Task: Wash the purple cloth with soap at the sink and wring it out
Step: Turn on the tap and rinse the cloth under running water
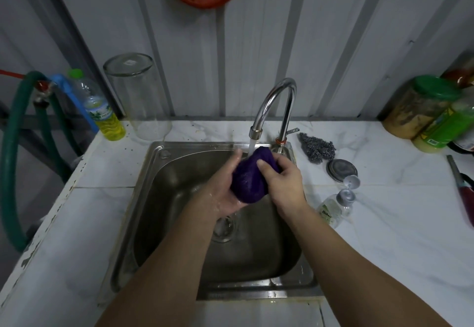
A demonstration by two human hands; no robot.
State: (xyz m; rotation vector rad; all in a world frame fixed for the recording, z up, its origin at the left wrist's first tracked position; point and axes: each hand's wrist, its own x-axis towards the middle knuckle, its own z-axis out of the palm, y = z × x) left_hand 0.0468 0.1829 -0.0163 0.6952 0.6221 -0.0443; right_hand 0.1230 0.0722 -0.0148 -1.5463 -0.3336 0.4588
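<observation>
The purple cloth [250, 176] is bunched into a wet wad above the steel sink [164, 172]. My left hand [220, 193] cups it from below and from the left. My right hand [284, 180] grips its upper right side, thumb pressed on top. A stream of water [252, 146] runs from the chrome tap [272, 103] onto the cloth's top end. A clear soap pump bottle [336, 207] stands on the counter just right of the sink.
A steel scourer [318, 148] and a round metal lid [341, 169] lie right of the tap. Jars with green lids [423, 106] stand far right, a lighter [461, 188] near them. A glass jar [138, 96], a yellow liquid bottle [102, 111] and a green hose [12, 147] are left.
</observation>
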